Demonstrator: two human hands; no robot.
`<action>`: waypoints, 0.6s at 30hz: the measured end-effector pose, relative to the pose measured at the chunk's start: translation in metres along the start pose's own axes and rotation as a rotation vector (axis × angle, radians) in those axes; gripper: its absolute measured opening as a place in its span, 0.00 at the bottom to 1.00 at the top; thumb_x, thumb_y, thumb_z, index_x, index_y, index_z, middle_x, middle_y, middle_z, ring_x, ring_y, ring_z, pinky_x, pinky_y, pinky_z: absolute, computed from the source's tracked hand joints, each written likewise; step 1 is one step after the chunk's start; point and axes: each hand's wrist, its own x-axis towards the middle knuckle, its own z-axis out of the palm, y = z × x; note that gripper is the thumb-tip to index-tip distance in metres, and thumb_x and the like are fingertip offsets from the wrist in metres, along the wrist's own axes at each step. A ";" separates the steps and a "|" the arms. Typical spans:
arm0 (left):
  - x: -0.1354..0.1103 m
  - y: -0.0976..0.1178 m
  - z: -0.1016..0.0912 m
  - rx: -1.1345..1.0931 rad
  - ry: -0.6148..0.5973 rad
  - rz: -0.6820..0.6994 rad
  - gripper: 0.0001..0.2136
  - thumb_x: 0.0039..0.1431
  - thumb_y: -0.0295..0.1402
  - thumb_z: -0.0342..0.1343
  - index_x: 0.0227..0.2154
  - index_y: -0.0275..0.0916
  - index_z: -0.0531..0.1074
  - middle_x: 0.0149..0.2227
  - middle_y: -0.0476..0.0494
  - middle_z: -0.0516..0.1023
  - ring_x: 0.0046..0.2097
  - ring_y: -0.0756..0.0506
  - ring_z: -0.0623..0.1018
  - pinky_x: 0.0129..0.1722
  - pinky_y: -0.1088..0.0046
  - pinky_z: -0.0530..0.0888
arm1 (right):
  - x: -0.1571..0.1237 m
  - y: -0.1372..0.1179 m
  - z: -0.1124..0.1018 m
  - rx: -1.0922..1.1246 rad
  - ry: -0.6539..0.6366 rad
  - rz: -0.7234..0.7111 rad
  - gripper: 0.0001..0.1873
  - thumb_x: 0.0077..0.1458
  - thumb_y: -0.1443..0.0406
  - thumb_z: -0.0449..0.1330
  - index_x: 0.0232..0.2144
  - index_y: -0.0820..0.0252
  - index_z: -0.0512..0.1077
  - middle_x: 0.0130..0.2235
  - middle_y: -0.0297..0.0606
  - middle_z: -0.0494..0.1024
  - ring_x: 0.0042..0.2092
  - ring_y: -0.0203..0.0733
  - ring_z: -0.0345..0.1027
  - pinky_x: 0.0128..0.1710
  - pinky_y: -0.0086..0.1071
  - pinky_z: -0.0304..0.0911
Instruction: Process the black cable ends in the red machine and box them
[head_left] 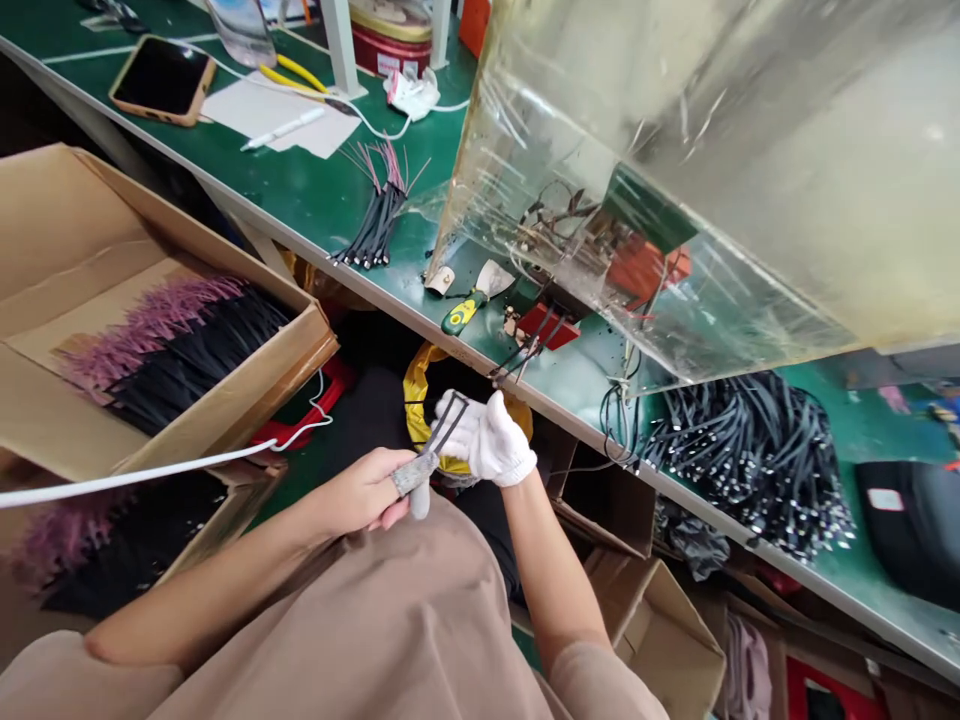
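Note:
My left hand [382,487], with grey covers on its thumb and a finger, pinches a pair of short black cables [444,428]. Their far ends lie across the fingers of my right hand [489,440], which wears a white glove. That hand is palm up, its thumb held away from the fingers, not closed around the cables. Just beyond it, at the table edge, dark leads hang from a small red block [550,326]. Below my hands is a yellow plastic bag [417,395], partly hidden.
A large clear plastic shield [675,180] leans over the green table [277,190]. Heaped black cables [757,460] lie at right; a smaller cable bundle [381,215] and a scraper [466,311] lie nearer the middle. At left stands a cardboard box [247,400] of pink-ended cables. A white cord [187,460] crosses it.

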 end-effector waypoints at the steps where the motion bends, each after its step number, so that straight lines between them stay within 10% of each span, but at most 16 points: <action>1: 0.006 -0.012 0.001 0.044 -0.003 -0.046 0.21 0.57 0.51 0.54 0.20 0.39 0.70 0.11 0.54 0.62 0.14 0.54 0.56 0.14 0.78 0.53 | 0.005 0.008 -0.003 0.052 0.054 -0.086 0.32 0.67 0.41 0.45 0.48 0.59 0.73 0.44 0.47 0.83 0.43 0.48 0.79 0.44 0.47 0.77; 10: 0.037 -0.072 0.001 0.305 -0.096 -0.164 0.12 0.57 0.37 0.48 0.23 0.39 0.71 0.13 0.54 0.65 0.15 0.51 0.61 0.17 0.78 0.57 | 0.045 0.013 -0.026 0.220 0.574 -0.375 0.08 0.64 0.60 0.62 0.36 0.58 0.71 0.28 0.30 0.77 0.25 0.32 0.69 0.30 0.28 0.74; 18: 0.042 -0.083 0.006 0.352 -0.121 -0.114 0.10 0.55 0.31 0.48 0.24 0.38 0.72 0.13 0.54 0.65 0.18 0.50 0.65 0.21 0.77 0.61 | 0.057 0.002 -0.036 0.013 1.001 -0.342 0.16 0.70 0.55 0.52 0.31 0.55 0.61 0.15 0.20 0.59 0.14 0.28 0.48 0.12 0.20 0.50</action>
